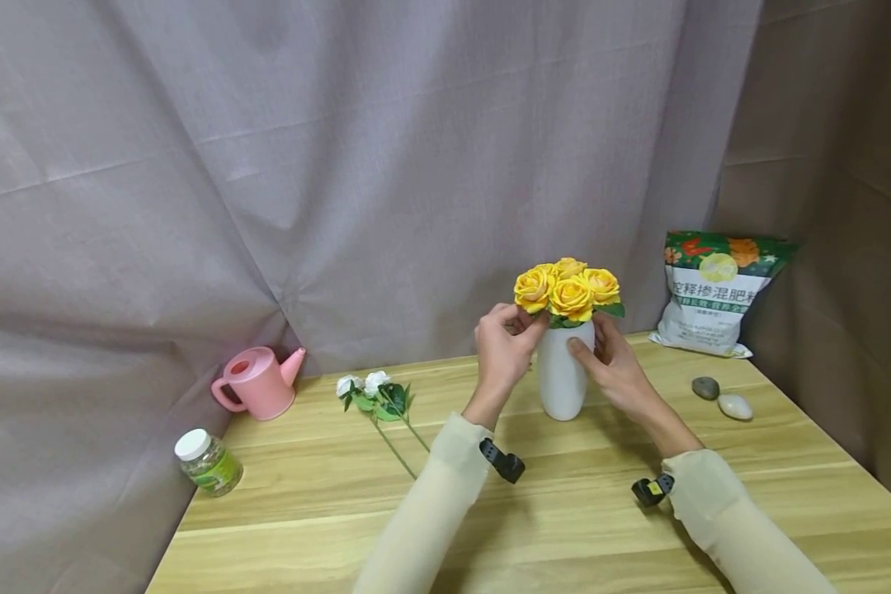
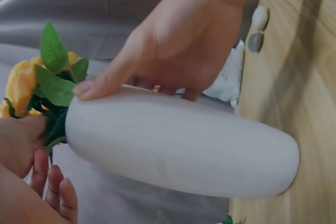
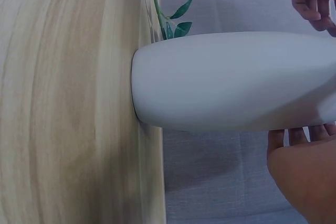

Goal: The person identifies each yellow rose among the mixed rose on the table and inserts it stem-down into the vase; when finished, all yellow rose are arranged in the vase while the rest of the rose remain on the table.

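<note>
A white vase [image 1: 563,375] stands upright on the wooden table, holding a bunch of yellow roses [image 1: 570,295] with green leaves. Round the upper part of the vase my right hand [image 1: 624,375] grips it, thumb on the near side near the rim, as the left wrist view also shows. At the left of the rim, my left hand [image 1: 506,351] pinches a yellow rose just under the blooms; its thumb and index finger are among the leaves [image 2: 55,88], and the other fingers curl loosely. The exact pinch point is partly hidden.
White roses [image 1: 377,382] with long stems lie left of my left arm. Farther left are a pink watering can [image 1: 263,392] and a white-lidded jar [image 1: 211,466]. At right stand a fertilizer bag [image 1: 713,301], a grey stone [image 1: 705,388] and a white stone [image 1: 735,407]. Curtains back the table.
</note>
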Tool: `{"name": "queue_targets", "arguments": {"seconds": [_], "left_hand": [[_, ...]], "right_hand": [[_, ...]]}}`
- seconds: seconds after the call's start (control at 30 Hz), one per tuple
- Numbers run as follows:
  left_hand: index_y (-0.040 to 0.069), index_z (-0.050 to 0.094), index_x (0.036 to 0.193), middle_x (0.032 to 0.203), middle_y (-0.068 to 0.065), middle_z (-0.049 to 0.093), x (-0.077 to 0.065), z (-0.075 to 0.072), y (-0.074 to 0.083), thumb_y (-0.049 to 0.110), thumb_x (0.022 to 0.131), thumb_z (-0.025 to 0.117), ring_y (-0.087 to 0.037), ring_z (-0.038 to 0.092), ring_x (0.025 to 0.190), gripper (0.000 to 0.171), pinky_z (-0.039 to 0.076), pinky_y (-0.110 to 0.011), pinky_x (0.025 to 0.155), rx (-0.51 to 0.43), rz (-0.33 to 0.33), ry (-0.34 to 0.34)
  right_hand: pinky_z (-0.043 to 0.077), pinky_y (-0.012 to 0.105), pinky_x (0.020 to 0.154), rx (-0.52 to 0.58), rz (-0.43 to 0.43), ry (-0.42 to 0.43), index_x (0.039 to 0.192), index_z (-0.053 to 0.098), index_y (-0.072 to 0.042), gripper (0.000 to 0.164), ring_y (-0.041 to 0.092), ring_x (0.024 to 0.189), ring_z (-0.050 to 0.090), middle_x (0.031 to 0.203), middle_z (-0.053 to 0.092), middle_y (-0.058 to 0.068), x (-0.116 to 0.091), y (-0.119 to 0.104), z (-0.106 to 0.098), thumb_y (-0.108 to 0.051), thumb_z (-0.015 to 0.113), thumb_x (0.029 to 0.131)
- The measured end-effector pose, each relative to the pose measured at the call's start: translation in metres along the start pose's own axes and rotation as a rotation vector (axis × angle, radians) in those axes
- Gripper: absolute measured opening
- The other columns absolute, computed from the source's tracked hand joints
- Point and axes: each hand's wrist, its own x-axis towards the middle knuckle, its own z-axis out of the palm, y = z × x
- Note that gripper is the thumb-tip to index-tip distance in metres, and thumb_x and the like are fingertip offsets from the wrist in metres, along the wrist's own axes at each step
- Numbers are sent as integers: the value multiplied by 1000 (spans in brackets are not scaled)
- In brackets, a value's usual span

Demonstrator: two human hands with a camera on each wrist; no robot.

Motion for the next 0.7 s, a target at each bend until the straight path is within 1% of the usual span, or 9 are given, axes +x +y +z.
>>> {"name": "queue_targets", "arguments": {"seconds": [0.07, 0.17, 0.33, 0.5, 0.6, 0.7], "left_hand": [[15, 72, 76, 79, 2, 63, 1, -2, 2, 29, 87, 79, -5, 56, 68, 19, 49, -18, 57, -16, 9, 14], [14, 72, 82, 81, 1, 63, 2, -3, 3, 24, 89, 77, -5, 57, 67, 13, 50, -17, 57, -9, 38, 30], [12, 68, 78, 78, -1, 61, 4, 1, 1, 17, 89, 74, -4, 53, 64, 14, 46, -14, 55, 56, 76, 31], [12, 69, 76, 75, 0, 60, 2, 6, -1, 17, 88, 76, -5, 53, 63, 15, 46, -15, 54, 56, 86, -3], [11, 70, 78, 75, 1, 60, 1, 7, -3, 16, 87, 76, -4, 52, 64, 12, 46, -15, 55, 39, 80, -19], [10, 71, 79, 75, 1, 61, 1, 7, -4, 16, 87, 77, -4, 52, 64, 12, 46, -16, 55, 12, 60, -23]], "right_hand": [[28, 54, 121, 9, -2, -3, 151, 31, -22, 56, 17, 141, 42, 153, 45, 5, 0, 0, 0, -27, 58, 103], [27, 55, 122, 14, -5, -4, 152, 30, -22, 58, 21, 143, 40, 154, 43, 6, 1, 0, 1, -28, 59, 103], [26, 55, 123, 23, 5, -3, 155, 27, -18, 62, 26, 146, 38, 157, 41, 8, 0, -1, 0, -29, 59, 103], [26, 55, 123, 22, 14, 0, 156, 25, -18, 65, 26, 147, 36, 158, 40, 8, -1, 0, 0, -31, 59, 103], [26, 55, 123, 15, 19, 2, 156, 26, -19, 65, 26, 147, 36, 158, 40, 8, -1, -1, 1, -33, 59, 102], [27, 54, 122, 19, 17, 6, 155, 26, -19, 64, 25, 146, 37, 158, 40, 8, 0, -1, 1, -33, 59, 102]]}}
